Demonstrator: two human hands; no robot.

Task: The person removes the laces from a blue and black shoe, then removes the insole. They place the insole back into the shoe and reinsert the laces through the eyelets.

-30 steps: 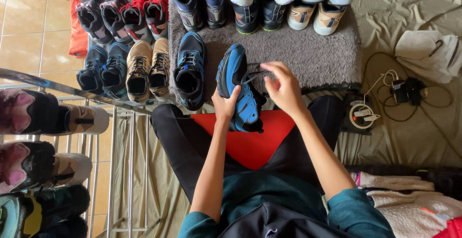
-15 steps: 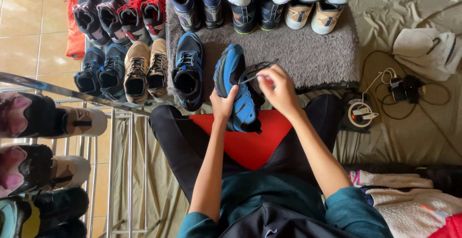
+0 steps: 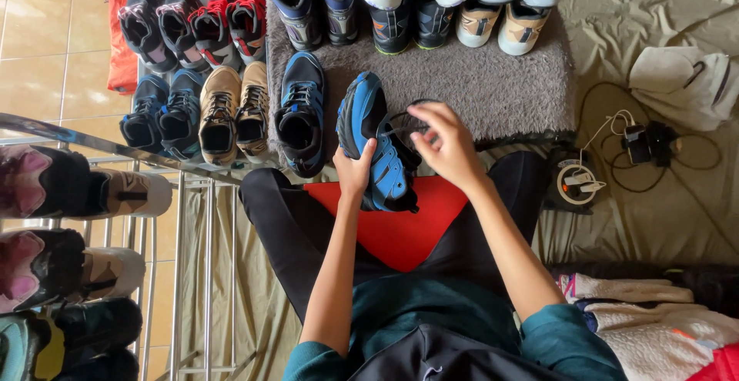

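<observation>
A blue and black sneaker [image 3: 377, 144] lies on its side over a red cloth [image 3: 400, 223] on my lap, its toe pointing away from me. My left hand [image 3: 356, 169] grips the shoe's side near the sole. My right hand [image 3: 444, 144] pinches a black lace at the shoe's tongue, fingers drawn together. The matching blue sneaker [image 3: 300, 115] stands just left of it on the grey rug [image 3: 493, 88].
Rows of sneakers line the rug and a red mat [image 3: 127, 19] at the far left. A metal rack [image 3: 192, 258] with several shoes stands at my left. Chargers and cables [image 3: 616, 158] lie at the right on the olive sheet, beside a beige cap [image 3: 681, 85].
My right hand has shifted slightly along the lace at the tongue. The shoe and my left hand stay where they were.
</observation>
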